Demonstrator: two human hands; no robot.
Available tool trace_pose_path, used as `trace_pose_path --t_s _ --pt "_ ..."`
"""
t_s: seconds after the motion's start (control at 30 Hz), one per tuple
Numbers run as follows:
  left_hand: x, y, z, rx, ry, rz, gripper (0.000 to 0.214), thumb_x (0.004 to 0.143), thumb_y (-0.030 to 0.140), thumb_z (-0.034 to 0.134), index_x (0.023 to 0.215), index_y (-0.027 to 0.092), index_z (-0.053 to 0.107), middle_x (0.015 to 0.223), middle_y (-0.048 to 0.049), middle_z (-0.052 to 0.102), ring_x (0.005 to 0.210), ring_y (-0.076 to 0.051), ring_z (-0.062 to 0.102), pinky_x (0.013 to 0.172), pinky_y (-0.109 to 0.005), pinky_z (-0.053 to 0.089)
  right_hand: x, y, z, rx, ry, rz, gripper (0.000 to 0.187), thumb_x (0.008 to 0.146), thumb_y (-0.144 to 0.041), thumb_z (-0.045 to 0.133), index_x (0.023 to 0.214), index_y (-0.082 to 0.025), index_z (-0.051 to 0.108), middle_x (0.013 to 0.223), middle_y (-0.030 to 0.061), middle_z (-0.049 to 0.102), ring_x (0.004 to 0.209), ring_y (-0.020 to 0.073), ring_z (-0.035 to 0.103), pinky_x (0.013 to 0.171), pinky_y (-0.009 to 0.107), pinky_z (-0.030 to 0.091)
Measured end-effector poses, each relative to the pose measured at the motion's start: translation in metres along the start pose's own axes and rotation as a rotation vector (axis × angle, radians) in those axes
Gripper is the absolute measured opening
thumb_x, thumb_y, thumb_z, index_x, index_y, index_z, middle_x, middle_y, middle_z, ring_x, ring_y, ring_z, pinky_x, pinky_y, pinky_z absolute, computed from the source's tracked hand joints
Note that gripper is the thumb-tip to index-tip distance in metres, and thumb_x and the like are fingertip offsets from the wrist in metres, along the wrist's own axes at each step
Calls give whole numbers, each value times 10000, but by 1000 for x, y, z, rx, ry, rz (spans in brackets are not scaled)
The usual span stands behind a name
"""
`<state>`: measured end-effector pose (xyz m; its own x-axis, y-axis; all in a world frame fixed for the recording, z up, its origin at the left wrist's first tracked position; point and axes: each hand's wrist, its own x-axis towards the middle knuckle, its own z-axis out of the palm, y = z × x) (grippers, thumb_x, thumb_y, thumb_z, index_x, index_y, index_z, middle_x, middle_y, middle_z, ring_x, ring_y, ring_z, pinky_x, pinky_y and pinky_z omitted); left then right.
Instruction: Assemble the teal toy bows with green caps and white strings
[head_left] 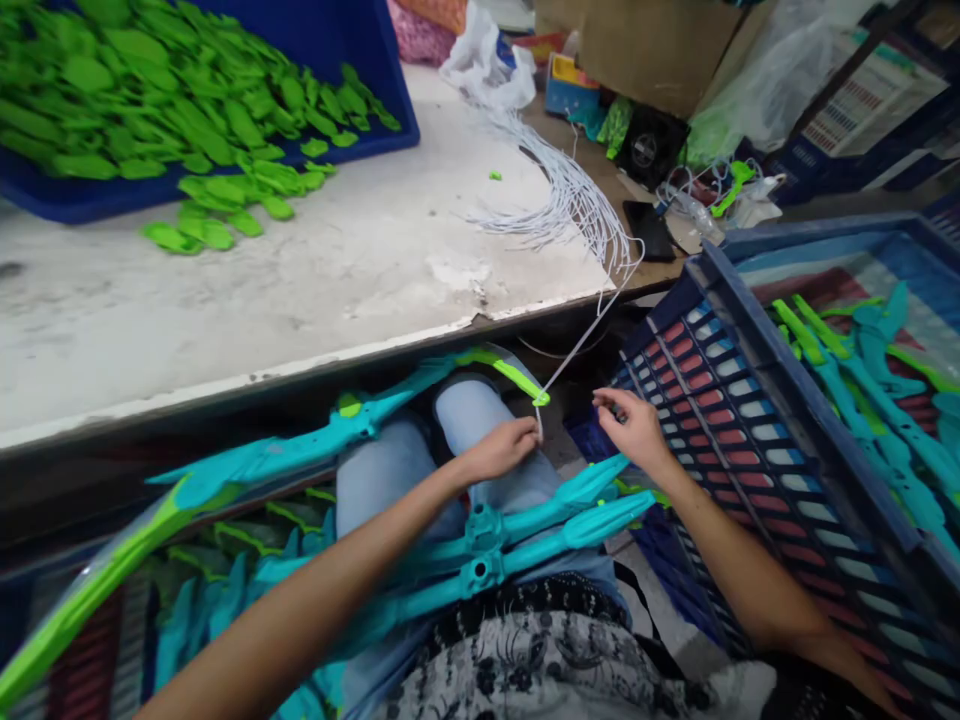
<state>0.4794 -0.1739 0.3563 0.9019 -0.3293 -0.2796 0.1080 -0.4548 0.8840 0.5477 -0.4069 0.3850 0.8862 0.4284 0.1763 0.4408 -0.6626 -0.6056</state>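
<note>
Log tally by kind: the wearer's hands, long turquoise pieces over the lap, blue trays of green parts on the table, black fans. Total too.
Hands: 2, left hand and right hand
Long turquoise pieces: 3, front, middle, rear
Blue tray: 1
Black fan: 1
Total: 7

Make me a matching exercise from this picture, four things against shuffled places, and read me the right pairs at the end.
Things
1. Left hand
2. Right hand
3. Heap of green pieces
4. Bundle of white cords

Places
A. Across the worktop's right side
B. In the blue tray
C. Seen between the bow's tip and the lattice-sided crate
D. On one strand below that tip

Pairs: 1-D, 2-C, 3-B, 4-A
</note>
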Motion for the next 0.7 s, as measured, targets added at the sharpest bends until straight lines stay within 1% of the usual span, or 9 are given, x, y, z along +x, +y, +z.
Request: trace_pose_path --t_s 0.07,0.1,0.17,0.27,0.3,0.37,0.43,0.53,0.7 --pt "13 1 15 43 -23 83 153 770 160 377 774 184 528 825 -45 615 815 -176 571 804 -295 462 17 -24 6 -75 49 -134 238 877 -214 465 1006 -202 665 972 81 693 970 231 611 906 396 477" --pt "20 2 22 61 -23 110 151 761 151 381 766 182 529 830 -52 614 829 -183 565 819 -302 457 28 -36 13 -120 6 -192 246 902 -234 457 1038 -200 659 1023 94 682 1024 243 596 940 409 456" --pt "29 4 32 77 -12 147 141 756 144 392 760 180 529 849 -68 615 857 -195 556 842 -314 449 54 -59 35 -246 -214 -207 307 906 -275 503 1171 -155 600 1130 144 649 1094 278 579 950 423 443" --pt "31 3 33 57 6 151 139 768 144 386 761 179 520 847 -71 608 842 -192 547 829 -310 448 93 -76 73 -456 -579 -46 453 841 -265 614 1229 -45 531 1113 231 645 1037 336 623 832 399 477" --pt "29 2 30 38 13 140 144 774 146 376 764 181 515 834 -64 602 821 -185 544 811 -302 449 103 -77 82 -488 -641 -11 423 831 -236 617 1197 -37 545 1089 235 655 1011 336 637 802 379 478" --pt "22 0 21 -5 27 104 147 778 153 362 771 184 506 801 -45 585 775 -170 534 766 -281 448 115 -74 89 -494 -678 -18 347 835 -181 585 1160 -62 560 1092 207 664 1018 309 643 794 336 470" --pt "12 -3 10 -29 40 71 139 775 168 363 770 189 500 774 -27 571 746 -161 524 734 -269 439 118 -66 82 -475 -680 -73 394 843 -176 573 1224 -97 512 1150 168 649 1064 276 628 818 305 456" --pt "-11 -7 -7 9 51 8 135 787 227 367 747 199 493 714 -9 550 693 -160 506 680 -270 416 116 -54 57 -443 -718 -146 527 835 -215 607 1321 -131 422 1177 135 639 1069 255 626 825 283 447" --pt "-69 -16 -35 49 113 -125 259 814 391 348 713 206 498 650 -5 536 618 -169 494 595 -275 377 118 -34 28 -412 -759 -128 604 812 -226 644 1357 -139 398 1163 137 644 997 248 649 804 268 453"
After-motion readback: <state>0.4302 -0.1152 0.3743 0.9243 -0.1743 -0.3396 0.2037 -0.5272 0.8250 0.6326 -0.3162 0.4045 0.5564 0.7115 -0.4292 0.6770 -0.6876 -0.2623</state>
